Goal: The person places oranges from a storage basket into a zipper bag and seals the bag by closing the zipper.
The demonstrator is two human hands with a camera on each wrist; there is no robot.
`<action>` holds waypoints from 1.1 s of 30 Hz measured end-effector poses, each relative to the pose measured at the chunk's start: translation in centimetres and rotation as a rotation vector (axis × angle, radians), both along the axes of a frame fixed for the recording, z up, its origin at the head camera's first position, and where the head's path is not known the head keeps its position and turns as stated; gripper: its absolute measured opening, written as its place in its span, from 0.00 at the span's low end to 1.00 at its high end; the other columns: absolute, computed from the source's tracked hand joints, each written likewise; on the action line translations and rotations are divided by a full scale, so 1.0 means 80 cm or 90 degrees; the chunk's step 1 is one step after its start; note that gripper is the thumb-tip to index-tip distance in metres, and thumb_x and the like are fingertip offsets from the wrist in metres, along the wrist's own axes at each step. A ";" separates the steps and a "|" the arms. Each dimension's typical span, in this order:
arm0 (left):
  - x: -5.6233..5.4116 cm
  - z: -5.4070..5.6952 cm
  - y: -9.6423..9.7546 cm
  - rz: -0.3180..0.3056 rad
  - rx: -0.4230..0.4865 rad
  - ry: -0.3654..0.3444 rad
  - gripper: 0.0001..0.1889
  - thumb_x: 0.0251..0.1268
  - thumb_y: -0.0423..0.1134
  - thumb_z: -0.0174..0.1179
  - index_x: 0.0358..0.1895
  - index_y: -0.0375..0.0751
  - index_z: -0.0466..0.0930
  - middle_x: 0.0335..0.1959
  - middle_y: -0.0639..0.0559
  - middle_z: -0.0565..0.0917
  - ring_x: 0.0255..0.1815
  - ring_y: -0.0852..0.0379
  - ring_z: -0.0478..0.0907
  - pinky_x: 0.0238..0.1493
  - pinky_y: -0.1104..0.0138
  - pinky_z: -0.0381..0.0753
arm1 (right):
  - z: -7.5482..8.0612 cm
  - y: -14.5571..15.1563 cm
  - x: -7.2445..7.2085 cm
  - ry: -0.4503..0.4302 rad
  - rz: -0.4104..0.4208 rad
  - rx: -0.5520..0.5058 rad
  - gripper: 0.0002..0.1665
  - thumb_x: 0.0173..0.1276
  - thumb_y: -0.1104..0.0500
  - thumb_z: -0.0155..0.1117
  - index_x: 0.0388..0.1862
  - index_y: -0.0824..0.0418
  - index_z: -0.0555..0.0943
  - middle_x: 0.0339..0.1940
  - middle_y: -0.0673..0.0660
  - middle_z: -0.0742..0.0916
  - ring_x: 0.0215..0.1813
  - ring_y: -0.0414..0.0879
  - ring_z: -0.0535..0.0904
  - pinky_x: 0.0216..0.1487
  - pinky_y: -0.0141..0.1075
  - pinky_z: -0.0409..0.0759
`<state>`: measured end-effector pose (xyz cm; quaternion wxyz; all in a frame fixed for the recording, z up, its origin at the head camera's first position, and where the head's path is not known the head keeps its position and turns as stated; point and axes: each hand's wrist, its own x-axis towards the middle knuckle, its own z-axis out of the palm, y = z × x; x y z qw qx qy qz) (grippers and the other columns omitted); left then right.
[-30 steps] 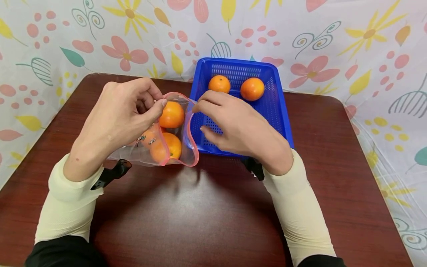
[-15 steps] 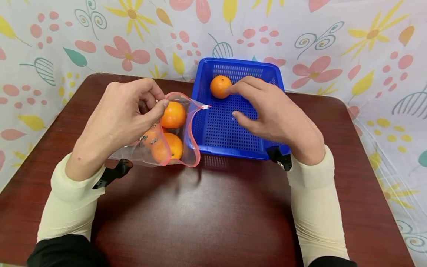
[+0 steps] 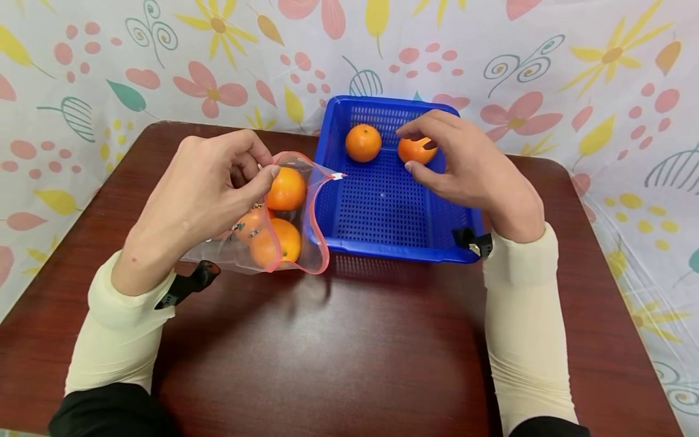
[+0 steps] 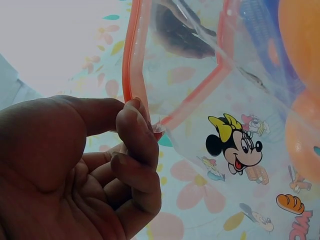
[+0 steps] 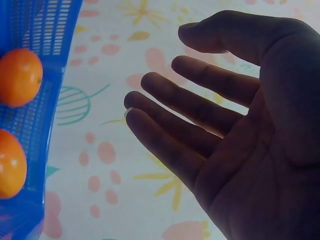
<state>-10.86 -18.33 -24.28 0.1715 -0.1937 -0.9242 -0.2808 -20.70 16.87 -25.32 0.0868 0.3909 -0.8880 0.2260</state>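
Observation:
My left hand (image 3: 213,188) pinches the pink-edged rim of a clear zip bag (image 3: 314,243) between thumb and index finger, and the bag's mouth gapes toward the right. Inside lie several oranges, among them an upper orange (image 3: 287,189) and a lower orange (image 3: 277,243). Cartoon prints, such as a mouse head (image 4: 240,145), show on the plastic in the left wrist view. My right hand (image 3: 464,158) hovers over the right side of a blue basket (image 3: 382,246), fingers spread and holding nothing. Below its fingers sits one orange (image 3: 413,150), partly covered by them; another orange (image 3: 363,143) rests to its left.
The basket stands at the back of a dark brown wooden table (image 3: 317,352), close to a flower-printed cloth (image 3: 415,36) that hangs behind. The bag's white zip slider (image 3: 338,176) overlaps the basket's left rim in the head view.
My right hand has let go of the bag's rim and moved right, over the basket's right-hand orange. The left hand keeps its pinch on the bag.

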 end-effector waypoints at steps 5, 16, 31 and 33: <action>0.000 -0.001 -0.001 -0.002 0.000 0.001 0.04 0.73 0.40 0.64 0.36 0.49 0.83 0.19 0.65 0.80 0.14 0.66 0.72 0.20 0.70 0.67 | -0.007 0.008 -0.014 0.005 -0.007 -0.012 0.21 0.71 0.63 0.73 0.62 0.61 0.82 0.57 0.56 0.86 0.56 0.52 0.81 0.59 0.50 0.81; -0.005 -0.004 -0.002 -0.015 0.001 0.006 0.03 0.72 0.38 0.64 0.37 0.47 0.84 0.19 0.64 0.81 0.17 0.65 0.72 0.22 0.71 0.66 | -0.021 0.023 -0.048 -0.043 -0.049 -0.034 0.23 0.72 0.63 0.70 0.65 0.63 0.81 0.60 0.60 0.86 0.57 0.58 0.83 0.62 0.58 0.80; -0.006 -0.005 -0.002 -0.015 -0.001 0.000 0.03 0.72 0.38 0.64 0.38 0.48 0.84 0.19 0.64 0.80 0.17 0.64 0.72 0.23 0.71 0.66 | -0.023 0.028 -0.063 -0.088 -0.084 0.003 0.26 0.74 0.59 0.68 0.68 0.67 0.77 0.63 0.64 0.84 0.63 0.62 0.81 0.66 0.60 0.76; -0.006 -0.005 -0.002 -0.014 -0.002 0.001 0.03 0.72 0.39 0.64 0.38 0.48 0.84 0.19 0.64 0.80 0.17 0.64 0.72 0.24 0.71 0.66 | -0.021 0.027 -0.065 -0.089 -0.085 0.014 0.27 0.74 0.58 0.68 0.68 0.67 0.77 0.63 0.65 0.84 0.63 0.63 0.81 0.67 0.60 0.76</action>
